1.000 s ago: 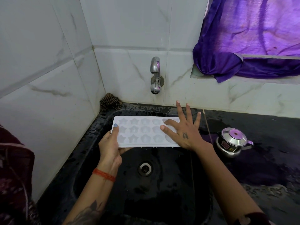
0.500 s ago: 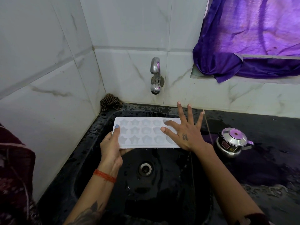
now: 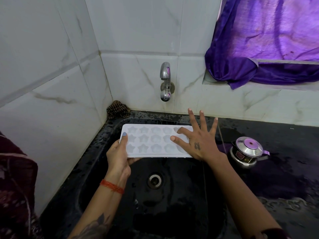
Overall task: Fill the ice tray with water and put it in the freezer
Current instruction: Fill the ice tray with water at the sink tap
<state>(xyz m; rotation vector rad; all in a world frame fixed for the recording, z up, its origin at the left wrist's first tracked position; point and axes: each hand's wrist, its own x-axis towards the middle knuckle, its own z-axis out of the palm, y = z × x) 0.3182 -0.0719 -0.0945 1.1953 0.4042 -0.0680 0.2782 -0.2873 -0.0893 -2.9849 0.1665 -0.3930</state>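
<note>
A white ice tray (image 3: 151,140) with star and flower moulds is held level over the black sink (image 3: 96,152), below the chrome tap (image 3: 165,81). My left hand (image 3: 119,154) grips its left end, thumb on the top rim and fingers underneath. My right hand (image 3: 196,140) lies flat on the tray's right end with fingers spread straight, thumb and forefinger on the moulds. No water runs from the tap. Drops hang along the tray's front edge.
The sink drain (image 3: 154,180) lies under the tray. A steel lidded pot (image 3: 246,154) stands on the wet black counter to the right. A brown scrub cloth (image 3: 117,109) sits in the back left corner. A purple curtain (image 3: 265,40) hangs over the ledge at upper right.
The tray and both hands have barely moved; my right hand's fingers have shifted slightly on the tray's right end.
</note>
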